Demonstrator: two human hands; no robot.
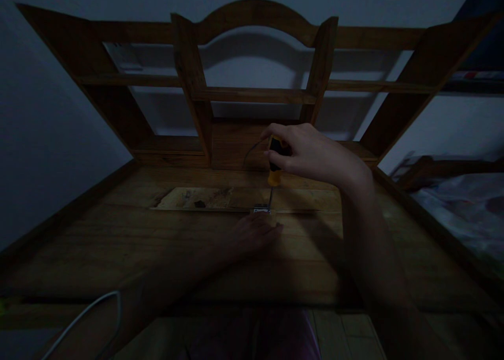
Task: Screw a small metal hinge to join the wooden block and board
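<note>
My right hand (305, 152) grips a screwdriver (274, 175) with a yellow and black handle, held upright. Its thin shaft points down onto a small pale metal part (260, 210) lying on the wooden desk top (177, 244). My left hand (255, 234) rests on the desk just in front of that part, fingers touching it and holding it in place. The room is dim, so the small part's shape is hard to make out.
A wooden hutch with shelves and an arched top (252, 19) rises at the back of the desk. A lighter worn patch (197, 197) marks the desk top. A pale cable (84, 313) curves at the lower left. A bed with bedding (464, 213) stands to the right.
</note>
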